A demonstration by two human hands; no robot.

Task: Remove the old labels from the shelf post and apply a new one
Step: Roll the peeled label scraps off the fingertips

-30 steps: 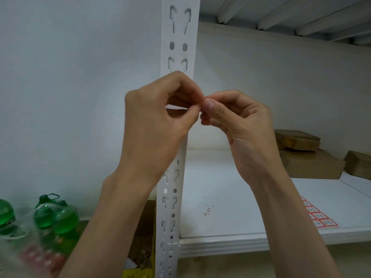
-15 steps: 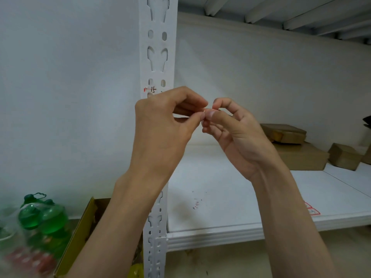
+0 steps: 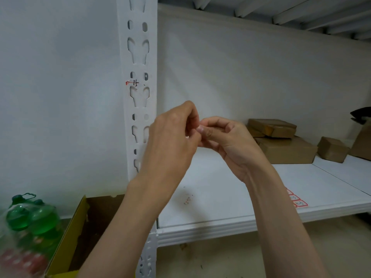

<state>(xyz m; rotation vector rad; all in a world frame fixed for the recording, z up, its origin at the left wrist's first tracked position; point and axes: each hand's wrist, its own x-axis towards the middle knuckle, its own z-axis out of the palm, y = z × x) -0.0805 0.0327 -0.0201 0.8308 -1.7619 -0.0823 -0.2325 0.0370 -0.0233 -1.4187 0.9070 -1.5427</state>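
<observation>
Shift since earlier: both hands have drifted right and down off the shelf post (image 3: 140, 109), so the red-and-black scrap of label (image 3: 132, 83) near its left edge, covered a second ago, now shows.
Left hand: my left hand (image 3: 170, 141) is curled, thumb and fingertips drawn together at the spot where the two hands meet. It seems to pinch something tiny; I cannot make out what.
Right hand: my right hand (image 3: 226, 141) is curled too, thumb tip pressed against the left fingertips. Whether a peeled bit or a fresh sticker lies between them is hidden.
Old label: only that small remnant with handwriting clings to the post, just above one pair of keyhole slots. I judge most of it already stripped.
Debris: reddish flecks (image 3: 187, 200) lie on the shelf board (image 3: 241, 197) near its front edge, likely scrapings.
New labels: a sheet of red-bordered stickers (image 3: 298, 200) rests at the board's front edge, partly behind my right forearm.
Left to do: clear the remnant, then stick a new label on the post; neither looks done yet.
Around: taped brown parcels (image 3: 281, 141) toward the back right of the board, green bottles (image 3: 32, 217) and an open carton (image 3: 80, 227) down left of the post.
In the way: nothing blocks the post; my own hands stand just right of it.
</observation>
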